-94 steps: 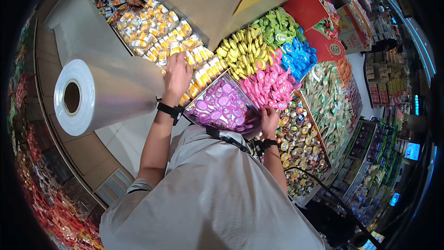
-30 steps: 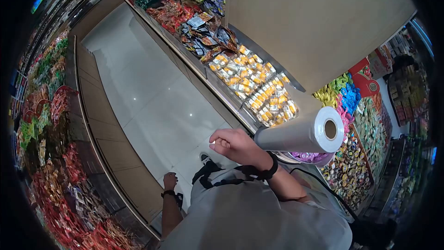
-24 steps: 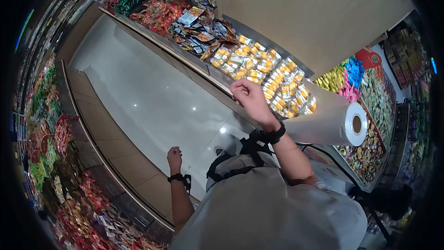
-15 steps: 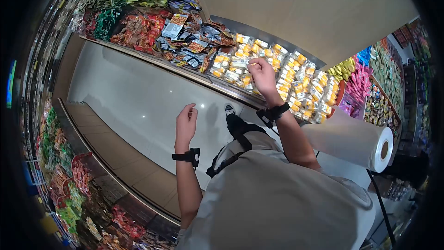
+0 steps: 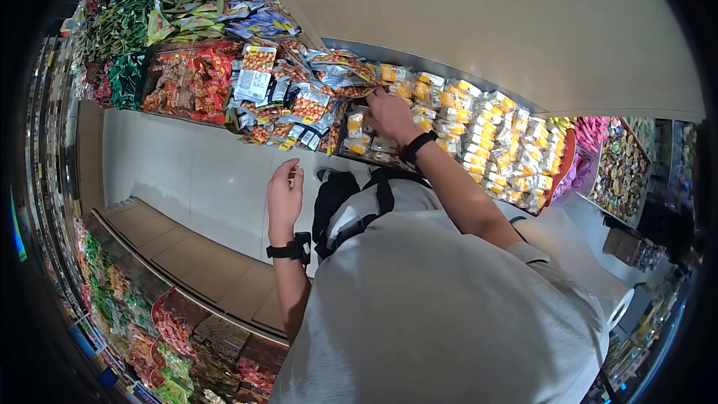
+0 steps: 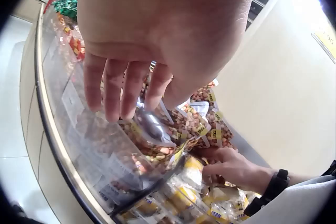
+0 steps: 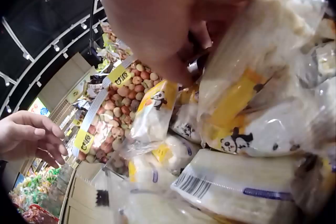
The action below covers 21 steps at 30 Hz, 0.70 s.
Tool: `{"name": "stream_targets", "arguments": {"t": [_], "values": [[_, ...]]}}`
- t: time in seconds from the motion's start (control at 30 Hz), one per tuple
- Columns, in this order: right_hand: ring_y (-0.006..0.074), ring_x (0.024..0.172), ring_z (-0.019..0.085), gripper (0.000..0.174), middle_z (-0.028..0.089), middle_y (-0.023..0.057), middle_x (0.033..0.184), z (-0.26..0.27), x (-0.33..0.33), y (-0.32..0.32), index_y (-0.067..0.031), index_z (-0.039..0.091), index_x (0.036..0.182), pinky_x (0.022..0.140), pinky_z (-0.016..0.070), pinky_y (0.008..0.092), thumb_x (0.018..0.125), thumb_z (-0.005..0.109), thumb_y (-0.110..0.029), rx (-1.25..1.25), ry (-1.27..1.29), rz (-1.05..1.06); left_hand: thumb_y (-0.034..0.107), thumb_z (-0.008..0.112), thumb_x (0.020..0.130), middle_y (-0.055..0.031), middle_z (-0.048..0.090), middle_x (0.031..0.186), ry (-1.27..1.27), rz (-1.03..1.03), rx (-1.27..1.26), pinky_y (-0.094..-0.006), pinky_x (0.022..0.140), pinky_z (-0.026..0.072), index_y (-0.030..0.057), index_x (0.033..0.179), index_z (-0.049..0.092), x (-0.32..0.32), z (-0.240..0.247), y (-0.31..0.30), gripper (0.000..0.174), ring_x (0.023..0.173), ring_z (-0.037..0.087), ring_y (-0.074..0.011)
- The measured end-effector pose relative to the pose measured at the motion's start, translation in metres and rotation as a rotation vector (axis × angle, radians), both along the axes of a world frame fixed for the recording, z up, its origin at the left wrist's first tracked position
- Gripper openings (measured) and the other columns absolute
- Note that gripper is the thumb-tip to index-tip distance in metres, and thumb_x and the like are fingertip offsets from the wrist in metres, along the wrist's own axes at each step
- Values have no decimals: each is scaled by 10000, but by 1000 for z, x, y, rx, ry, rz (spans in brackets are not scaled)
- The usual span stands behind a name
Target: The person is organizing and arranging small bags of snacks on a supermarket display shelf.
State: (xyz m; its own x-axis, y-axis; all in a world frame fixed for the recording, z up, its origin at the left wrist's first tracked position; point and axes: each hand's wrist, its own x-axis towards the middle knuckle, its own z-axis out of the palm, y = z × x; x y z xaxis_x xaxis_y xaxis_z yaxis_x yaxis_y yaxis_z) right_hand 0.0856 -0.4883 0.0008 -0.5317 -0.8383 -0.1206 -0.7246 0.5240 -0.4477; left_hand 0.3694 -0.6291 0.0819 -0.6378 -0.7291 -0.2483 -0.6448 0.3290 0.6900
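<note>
My right hand (image 5: 393,116) reaches into the bin where white and yellow packets (image 5: 486,131) meet the nut bags (image 5: 310,105). In the right wrist view its bent fingers (image 7: 163,59) are down beside a panda-printed packet (image 7: 252,108); the fingertips are partly hidden, and whether they pinch anything I cannot tell. Lower and to the left, my left hand (image 5: 285,198) hangs over the aisle in front of the nut bags, fingers loosely bent and holding nothing. The left wrist view shows the left hand (image 6: 157,30) above the nut bags, apart from them.
Red packets (image 5: 187,82) and green ones (image 5: 127,78) fill the bins farther left. A tall beige panel (image 5: 479,30) rises behind the bins. Another candy counter (image 5: 202,262) curves along the lower left. The plastic film roll (image 5: 621,308) stands at the lower right.
The view has turned, bringing the nut bags nearer. My right hand has gone from over the aisle's edge down among the packets. My left hand has risen and stays empty.
</note>
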Motion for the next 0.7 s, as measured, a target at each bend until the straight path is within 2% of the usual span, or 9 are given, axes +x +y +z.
{"name": "stream_targets", "arguments": {"t": [0.1, 0.2, 0.3, 0.4, 0.47, 0.5, 0.57, 0.6, 0.7], "values": [[378, 886, 751, 219, 730, 152, 1025, -9, -13, -3, -43, 688, 999, 788, 615, 512, 942, 687, -253, -77, 55, -10, 132, 668, 1009, -236, 752, 1117, -14, -122, -2, -463, 881, 568, -8, 1255, 705, -35, 3, -23, 286, 1005, 748, -366], [392, 900, 744, 242, 751, 175, 980, 17, -20, -5, -36, 700, 1008, 782, 596, 519, 961, 677, -271, -77, 7, -105, 135, 669, 1011, -234, 738, 1123, -47, -287, -20, -459, 834, 561, -4, 1237, 705, -65, 11, -51, 268, 962, 745, -351], [449, 895, 723, 293, 758, 223, 948, 43, -17, -2, -17, 741, 1029, 792, 564, 518, 966, 723, -303, -206, -331, -261, 148, 668, 1017, -210, 750, 1042, 99, -367, 75, -433, 802, 560, -12, 1209, 701, -80, 6, -76, 251, 918, 741, -338], [379, 806, 737, 305, 754, 211, 873, 48, -14, 2, -1, 755, 1060, 767, 567, 463, 976, 748, -294, -253, -439, -355, 173, 669, 1022, -184, 745, 924, 91, -487, 36, -415, 761, 555, -17, 1134, 711, -101, 10, -89, 225, 842, 730, -338], [136, 641, 544, 257, 627, 43, 683, 52, -5, 6, 14, 724, 1010, 616, 471, 341, 1024, 735, -242, -470, -620, -460, 204, 684, 1011, -171, 733, 860, 84, -556, 90, -424, 722, 543, -5, 1079, 728, -113, 4, -92, 224, 782, 716, -350], [103, 614, 519, 277, 599, 8, 666, 57, -6, 11, 20, 715, 967, 576, 441, 324, 1048, 708, -244, -406, -656, -481, 204, 684, 1011, -171, 733, 860, 74, -581, 103, -424, 722, 543, -5, 1079, 728, -115, -8, -90, 224, 782, 716, -350], [104, 569, 493, 276, 581, 4, 637, 37, -3, 22, 12, 708, 935, 539, 411, 323, 1045, 703, -241, -357, -681, -559, 224, 672, 1029, -139, 715, 806, 59, -617, 117, -369, 688, 518, -4, 1050, 720, -114, -38, -80, 234, 707, 676, -239], [269, 699, 660, 274, 711, 168, 768, 25, -2, 27, -6, 737, 942, 704, 526, 426, 996, 712, -273, -273, -629, -590, 241, 678, 1022, -139, 719, 814, 94, -644, -5, -387, 705, 524, 2, 1036, 731, -109, -51, -76, 245, 716, 680, -263], [304, 711, 678, 268, 702, 174, 762, 13, 5, 35, -14, 738, 943, 717, 529, 447, 982, 720, -278, -230, -514, -565, 244, 691, 1012, -144, 724, 826, 119, -542, -19, -395, 724, 529, 9, 1015, 746, -103, -61, -73, 242, 736, 691, -288]]}}
